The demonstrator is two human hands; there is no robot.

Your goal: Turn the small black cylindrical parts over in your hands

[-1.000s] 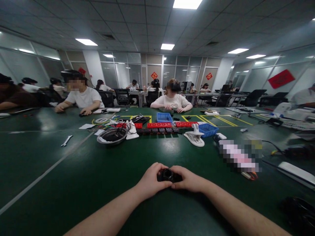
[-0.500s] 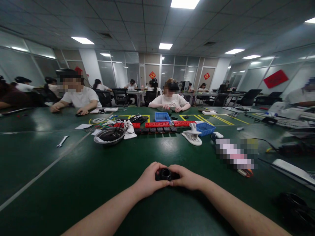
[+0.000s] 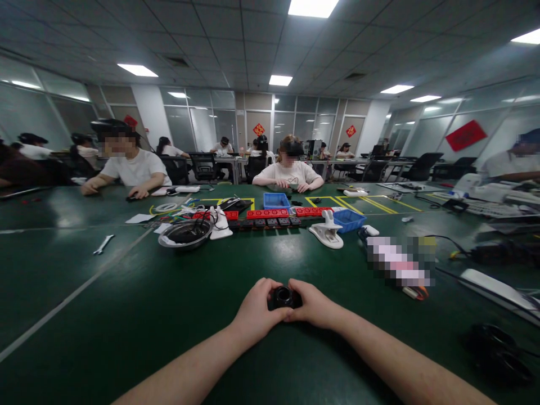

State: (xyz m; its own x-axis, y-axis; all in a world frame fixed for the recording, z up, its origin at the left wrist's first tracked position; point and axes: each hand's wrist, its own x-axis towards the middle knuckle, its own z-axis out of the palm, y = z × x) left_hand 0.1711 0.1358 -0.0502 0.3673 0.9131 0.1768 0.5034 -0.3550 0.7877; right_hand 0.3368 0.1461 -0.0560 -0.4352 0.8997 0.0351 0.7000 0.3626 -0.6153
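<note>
A small black object with a round ring-like opening (image 3: pixel 283 296) is held low over the green table (image 3: pixel 169 304), near the middle of the view. My left hand (image 3: pixel 258 306) grips its left side, thumb along the near edge and fingers curled behind. On the other side my right hand (image 3: pixel 314 304) closes round it, and the two thumb tips meet in front. The fingers partly cover the object, so its full shape is hidden.
Farther off lie a metal bowl (image 3: pixel 185 235), a white clip stand (image 3: pixel 328 233), red power strips (image 3: pixel 267 214) and blue trays (image 3: pixel 349 220). A wrench (image 3: pixel 103 244) lies left. Black round parts (image 3: pixel 498 351) sit at right. People sit across the table.
The view has shifted slightly, moving the surroundings a little left. Both hands keep their grip on the black object, with the right hand a touch closer in.
</note>
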